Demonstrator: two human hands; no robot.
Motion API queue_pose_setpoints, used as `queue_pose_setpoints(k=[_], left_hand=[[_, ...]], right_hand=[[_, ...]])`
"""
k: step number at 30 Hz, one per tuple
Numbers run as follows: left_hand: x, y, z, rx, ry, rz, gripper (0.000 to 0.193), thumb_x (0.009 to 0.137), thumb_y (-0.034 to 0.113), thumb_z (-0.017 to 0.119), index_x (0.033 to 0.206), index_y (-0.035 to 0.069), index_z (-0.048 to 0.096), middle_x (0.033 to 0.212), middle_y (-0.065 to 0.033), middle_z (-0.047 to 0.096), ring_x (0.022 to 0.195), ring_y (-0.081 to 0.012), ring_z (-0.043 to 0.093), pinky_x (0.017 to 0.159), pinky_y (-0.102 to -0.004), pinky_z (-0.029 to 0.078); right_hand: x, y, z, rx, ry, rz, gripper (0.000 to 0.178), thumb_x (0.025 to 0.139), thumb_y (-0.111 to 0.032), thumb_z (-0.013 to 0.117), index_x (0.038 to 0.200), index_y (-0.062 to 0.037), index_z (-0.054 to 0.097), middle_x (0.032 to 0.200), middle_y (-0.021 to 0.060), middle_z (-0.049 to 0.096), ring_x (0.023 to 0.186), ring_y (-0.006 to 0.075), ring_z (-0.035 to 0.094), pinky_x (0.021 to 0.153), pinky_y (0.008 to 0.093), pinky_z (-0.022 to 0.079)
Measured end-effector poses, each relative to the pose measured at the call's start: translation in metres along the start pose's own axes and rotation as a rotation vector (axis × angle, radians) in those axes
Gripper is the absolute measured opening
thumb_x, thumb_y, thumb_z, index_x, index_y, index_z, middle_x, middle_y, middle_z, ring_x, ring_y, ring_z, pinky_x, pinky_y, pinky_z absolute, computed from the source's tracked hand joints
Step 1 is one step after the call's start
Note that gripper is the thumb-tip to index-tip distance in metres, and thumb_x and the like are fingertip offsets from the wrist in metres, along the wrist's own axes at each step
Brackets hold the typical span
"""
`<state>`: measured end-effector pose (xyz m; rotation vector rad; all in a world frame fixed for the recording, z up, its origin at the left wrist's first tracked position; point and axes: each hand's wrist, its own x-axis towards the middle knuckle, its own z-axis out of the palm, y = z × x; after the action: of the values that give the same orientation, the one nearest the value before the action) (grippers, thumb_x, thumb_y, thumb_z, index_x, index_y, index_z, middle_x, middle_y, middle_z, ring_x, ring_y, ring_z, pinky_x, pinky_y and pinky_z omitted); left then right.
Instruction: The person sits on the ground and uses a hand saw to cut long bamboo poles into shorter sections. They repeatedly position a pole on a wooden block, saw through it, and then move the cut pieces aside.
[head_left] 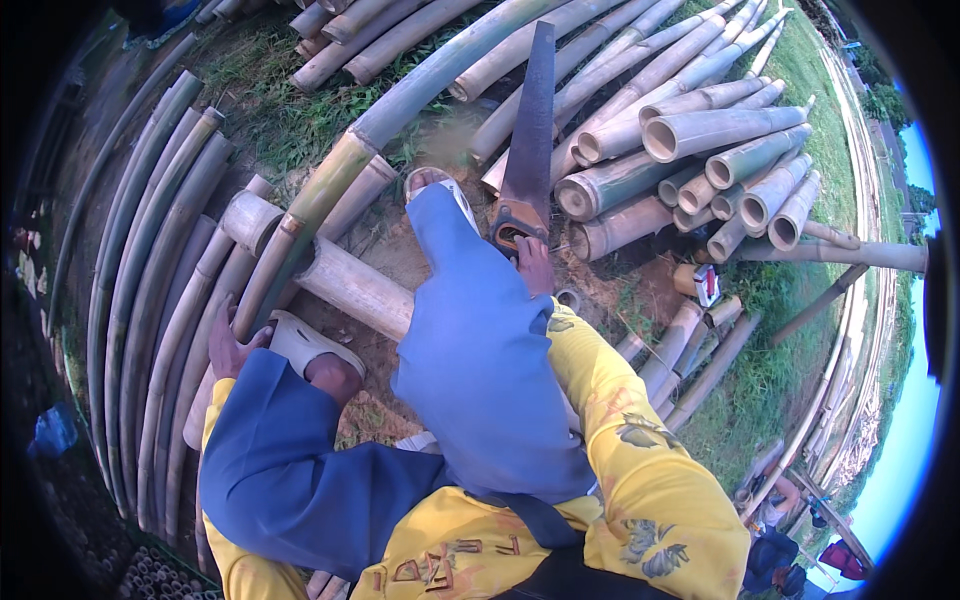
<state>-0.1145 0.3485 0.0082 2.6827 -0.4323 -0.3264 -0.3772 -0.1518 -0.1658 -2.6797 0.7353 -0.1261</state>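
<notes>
My right hand [535, 266] is closed round the wooden handle of a handsaw [528, 130]. Its dark blade points away from me, beside my right foot and apart from the pole at my left. At the lower left, my left hand [236, 342] wraps round the near end of a long greenish bamboo pole [335, 172]. That pole slants up to the far right and crosses over a thick pale bamboo log [358, 286] on the ground. My left foot, in a light clog [312, 345], is close to my left hand.
A large stack of cut bamboo [690, 135] fills the far right. Long bamboo poles [150, 300] lie side by side along the left. Shorter pieces [690, 350] lie on the grass at right, near a small red and white packet [706, 285]. Another person [778, 500] is at the lower right.
</notes>
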Motion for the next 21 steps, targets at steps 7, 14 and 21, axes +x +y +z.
queue_pose_setpoints(k=[7,14,21], left_hand=[[0.003,-0.015,0.008,0.044,-0.02,-0.008,0.106,0.067,0.038,0.094,0.155,0.01,0.043,0.137,-0.0184,0.064,0.13,-0.0367,0.058,0.114,-0.048,0.042],[0.001,-0.024,0.002,0.158,-0.05,-0.059,0.114,0.06,0.047,0.096,0.155,0.013,0.042,0.148,-0.013,0.057,0.136,-0.0354,0.054,0.115,-0.0489,0.04],[0.004,-0.005,-0.002,0.208,-0.073,-0.053,0.107,0.064,0.05,0.093,0.152,0.016,0.043,0.146,-0.0139,0.058,0.132,-0.0379,0.057,0.112,-0.0475,0.041]], right_hand=[[0.02,0.001,0.007,-0.072,-0.188,-0.059,0.037,0.087,-0.014,0.063,0.123,-0.0068,0.058,0.117,0.017,0.06,0.119,0.0377,0.057,0.1,0.05,0.047],[0.02,-0.017,0.004,0.14,-0.208,0.109,0.035,0.083,-0.017,0.071,0.113,-0.0058,0.056,0.115,0.0178,0.063,0.109,0.0389,0.062,0.092,0.0509,0.049],[-0.03,-0.061,-0.119,0.785,0.319,0.348,0.021,0.092,-0.015,0.076,0.099,-0.005,0.058,0.087,0.0093,0.065,0.077,0.0194,0.064,0.072,0.0374,0.052]])
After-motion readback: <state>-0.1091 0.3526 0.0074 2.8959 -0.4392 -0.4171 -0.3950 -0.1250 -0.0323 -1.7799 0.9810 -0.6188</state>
